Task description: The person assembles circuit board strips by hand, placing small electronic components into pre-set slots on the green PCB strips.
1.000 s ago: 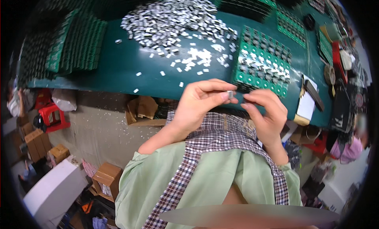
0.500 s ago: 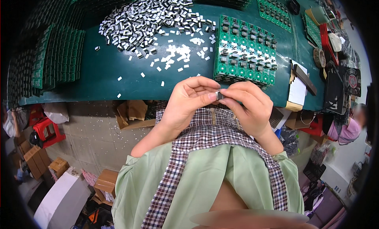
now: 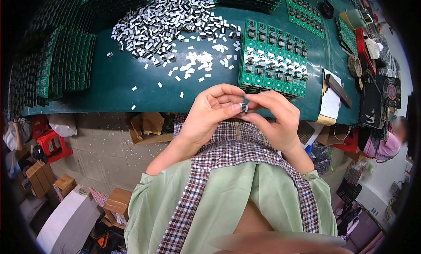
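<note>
Between the thumb and fingers of my left hand (image 3: 208, 109) is a small black-and-white electronic component (image 3: 244, 107) with a striped side, held just past the table's near edge. My right hand (image 3: 280, 120) is close beside it, thumb and forefinger parted around the component, nothing visibly gripped. Beyond my hands, a heap of similar components (image 3: 162, 28) covers part of the green table (image 3: 114, 78), with loose white pieces (image 3: 199, 61) scattered in front. A stack of green circuit boards (image 3: 272, 56), fitted with rows of parts, lies at the right of the heap.
Racked stacks of circuit boards (image 3: 66, 63) stand at the left. At the right are papers (image 3: 331, 98) with a dark bar (image 3: 338, 89) across them, and a small black fan (image 3: 391, 91). Below the table are a cardboard box (image 3: 149, 127) and a red stool (image 3: 52, 144).
My right thumb and forefinger have spread apart and come off the component, which shows more of its striped side. My left hand keeps its hold in nearly the same place.
</note>
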The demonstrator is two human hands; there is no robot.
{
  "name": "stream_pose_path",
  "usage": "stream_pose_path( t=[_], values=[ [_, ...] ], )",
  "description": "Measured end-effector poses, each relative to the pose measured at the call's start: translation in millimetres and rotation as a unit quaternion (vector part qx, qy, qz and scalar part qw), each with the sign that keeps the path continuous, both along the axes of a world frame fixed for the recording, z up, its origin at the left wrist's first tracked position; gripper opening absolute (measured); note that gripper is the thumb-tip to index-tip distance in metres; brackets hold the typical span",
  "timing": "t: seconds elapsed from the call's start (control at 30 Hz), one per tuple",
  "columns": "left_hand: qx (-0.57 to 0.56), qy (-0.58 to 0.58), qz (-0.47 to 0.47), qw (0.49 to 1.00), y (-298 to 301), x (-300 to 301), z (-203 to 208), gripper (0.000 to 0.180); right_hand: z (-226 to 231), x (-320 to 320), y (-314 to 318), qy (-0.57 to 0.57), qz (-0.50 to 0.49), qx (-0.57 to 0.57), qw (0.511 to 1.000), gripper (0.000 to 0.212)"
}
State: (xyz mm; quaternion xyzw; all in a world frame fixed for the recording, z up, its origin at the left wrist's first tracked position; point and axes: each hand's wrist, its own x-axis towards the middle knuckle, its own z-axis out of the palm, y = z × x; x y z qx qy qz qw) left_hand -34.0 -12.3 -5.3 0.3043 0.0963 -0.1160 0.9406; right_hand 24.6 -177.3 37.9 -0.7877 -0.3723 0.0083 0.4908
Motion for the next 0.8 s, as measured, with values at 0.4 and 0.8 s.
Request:
stream_pose_path(
  t=[0.4, 0.8],
  values=[
    [0.011, -0.021, -0.029, 0.999, 1.1, 4.1, -6.1, 0.028, -6.3, 7.8, -6.1, -0.026, 0.016, -0.012, 0.999, 0.023],
    [0.013, -0.050, -0.002, 0.999, -1.7, 4.1, -7.2, 0.030, -6.2, 8.9, -9.5, 0.019, 0.017, 0.007, 1.000, 0.023]
  ],
)
